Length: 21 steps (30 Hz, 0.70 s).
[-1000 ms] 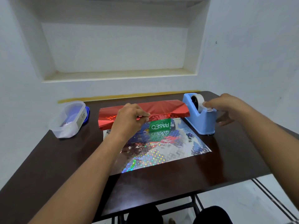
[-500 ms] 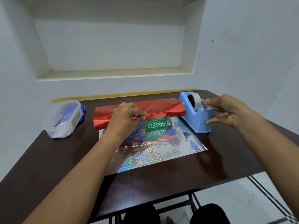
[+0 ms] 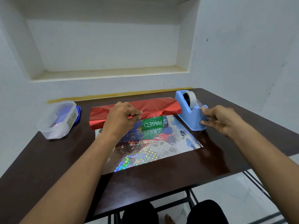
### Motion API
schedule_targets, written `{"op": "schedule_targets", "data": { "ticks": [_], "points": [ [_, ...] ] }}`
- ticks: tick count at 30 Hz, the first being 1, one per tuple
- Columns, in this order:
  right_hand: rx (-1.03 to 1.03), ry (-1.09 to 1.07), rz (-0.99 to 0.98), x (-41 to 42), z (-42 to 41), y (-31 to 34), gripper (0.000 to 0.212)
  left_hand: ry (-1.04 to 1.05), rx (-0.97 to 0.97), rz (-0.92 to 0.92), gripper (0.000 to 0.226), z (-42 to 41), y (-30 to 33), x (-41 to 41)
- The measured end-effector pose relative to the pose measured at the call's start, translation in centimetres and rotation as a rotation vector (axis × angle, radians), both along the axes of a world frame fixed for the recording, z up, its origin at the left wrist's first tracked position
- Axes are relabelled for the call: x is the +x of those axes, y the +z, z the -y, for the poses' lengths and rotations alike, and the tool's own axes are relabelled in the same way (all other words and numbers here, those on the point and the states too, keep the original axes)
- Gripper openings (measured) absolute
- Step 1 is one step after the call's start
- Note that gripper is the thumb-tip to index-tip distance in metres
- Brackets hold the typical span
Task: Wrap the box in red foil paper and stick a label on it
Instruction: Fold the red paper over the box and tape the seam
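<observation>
Since a second ago the right hand (image 3: 224, 120) has come down from the top of the roll to the near end of the blue tape dispenser (image 3: 191, 115) at the far right of the table (image 3: 48, 159); the thumb and forefinger now pinch what appears to be the free end of the clear tape (image 3: 199, 106) at the cutter, with the remaining fingers spread against the dispenser's near face. This indicates that a strip is being drawn off to secure the flap. The left hand (image 3: 120, 118) has not moved: thumb and forefinger stay pinched on the edge of the red foil paper (image 3: 155, 106) folded over the box (image 3: 152, 123), which lies at the far centre of the table on the sheet's silver holographic underside (the unfolded near half). The box's exposed near face reads "PASEO" and "Smart", upside down from this view. A clear lidded container (image 3: 56, 120) stands at the far left; writing on its side sticker is too small to read.
</observation>
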State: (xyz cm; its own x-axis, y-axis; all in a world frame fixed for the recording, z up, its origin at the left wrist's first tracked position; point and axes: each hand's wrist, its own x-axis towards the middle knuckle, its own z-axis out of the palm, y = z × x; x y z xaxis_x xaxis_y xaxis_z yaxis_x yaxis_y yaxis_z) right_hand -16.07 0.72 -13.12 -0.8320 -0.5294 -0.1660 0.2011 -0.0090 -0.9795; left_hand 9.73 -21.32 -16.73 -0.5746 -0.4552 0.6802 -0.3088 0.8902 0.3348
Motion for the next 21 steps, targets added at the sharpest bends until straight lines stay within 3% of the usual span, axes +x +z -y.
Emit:
{"op": "schedule_targets", "data": {
  "ticks": [3,12,21],
  "points": [
    [0.079,-0.045,-0.128,-0.2,0.4,-0.5,0.021,0.002,-0.007,0.001,0.018,-0.1,0.1,0.0],
    [0.263,-0.096,-0.32,-0.7,0.7,-0.3,0.036,0.0,0.018,0.011,0.017,-0.3,0.3,0.1],
    [0.457,-0.105,-0.527,0.5,-0.1,1.0,0.019,0.001,0.036,0.009,0.017,-0.6,0.4,0.2]
  ]
}}
